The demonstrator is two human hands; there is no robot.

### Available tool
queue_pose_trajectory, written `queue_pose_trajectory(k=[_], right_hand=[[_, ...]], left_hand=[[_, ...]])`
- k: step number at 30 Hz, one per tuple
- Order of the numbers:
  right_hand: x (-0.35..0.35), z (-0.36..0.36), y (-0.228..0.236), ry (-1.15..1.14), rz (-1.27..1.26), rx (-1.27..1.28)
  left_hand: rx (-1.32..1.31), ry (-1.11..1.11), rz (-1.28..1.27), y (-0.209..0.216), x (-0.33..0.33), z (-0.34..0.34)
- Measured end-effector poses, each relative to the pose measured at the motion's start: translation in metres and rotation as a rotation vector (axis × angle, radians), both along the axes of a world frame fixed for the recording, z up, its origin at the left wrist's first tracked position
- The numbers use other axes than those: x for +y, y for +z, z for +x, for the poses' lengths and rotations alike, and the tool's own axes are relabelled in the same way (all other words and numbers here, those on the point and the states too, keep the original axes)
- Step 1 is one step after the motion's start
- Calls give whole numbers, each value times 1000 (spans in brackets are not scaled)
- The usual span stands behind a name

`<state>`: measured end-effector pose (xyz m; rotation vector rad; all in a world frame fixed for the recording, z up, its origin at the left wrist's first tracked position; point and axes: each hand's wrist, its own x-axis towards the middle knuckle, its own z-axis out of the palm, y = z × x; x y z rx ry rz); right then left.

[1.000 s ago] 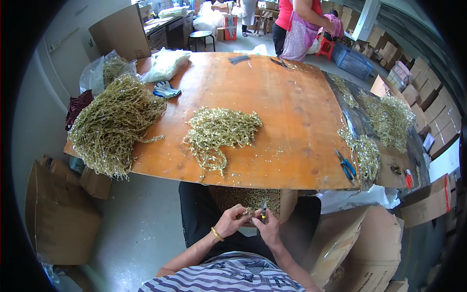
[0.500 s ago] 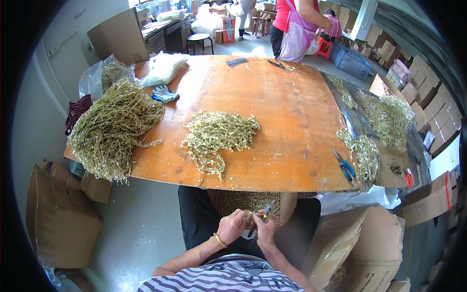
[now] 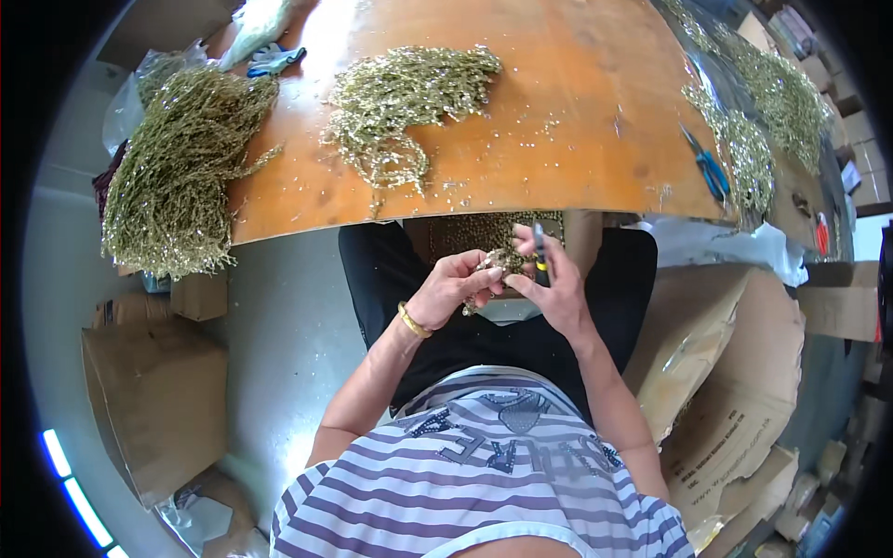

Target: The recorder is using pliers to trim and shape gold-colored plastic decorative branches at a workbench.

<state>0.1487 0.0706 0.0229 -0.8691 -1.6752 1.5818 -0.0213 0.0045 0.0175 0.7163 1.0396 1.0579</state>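
Observation:
Over my lap, my left hand [image 3: 451, 286] is closed on a small clump of gold bead strands [image 3: 505, 260], with a short end hanging below its fingers. Close beside it, my right hand [image 3: 560, 290] holds a pair of pliers [image 3: 539, 244] with a dark head and a yellow band, the tip pointing away from me. Fingers of that hand also touch the clump's right side. Below the hands, between my legs, sits a cardboard box [image 3: 584, 246] with many loose gold beads [image 3: 456, 232] in it. My hands hide part of its inside.
On the wooden table [image 3: 595, 139] lie a gold strand pile [image 3: 405, 93], a larger heap [image 3: 177, 158] hanging over the left edge, a glove [image 3: 274, 60] and blue-handled pliers [image 3: 712, 175]. More strands [image 3: 744, 158] lie right. Cardboard boxes stand left [image 3: 158, 400] and right [image 3: 735, 391].
My view has tipped downward, so the table sits higher in the picture. My hands have parted slightly, and a larger clump of gold strands now shows between them. The pliers stay in my right hand.

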Motion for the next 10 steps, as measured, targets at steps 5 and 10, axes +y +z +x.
queue_pose_trajectory(k=[5, 10], right_hand=[[-5, -2, -15, 133, -203, 75], [-7, 0, -17, 112, -258, 119]], left_hand=[[-256, 0, -2, 2, -7, 7], [-140, -32, -38, 1, -12, 0]])
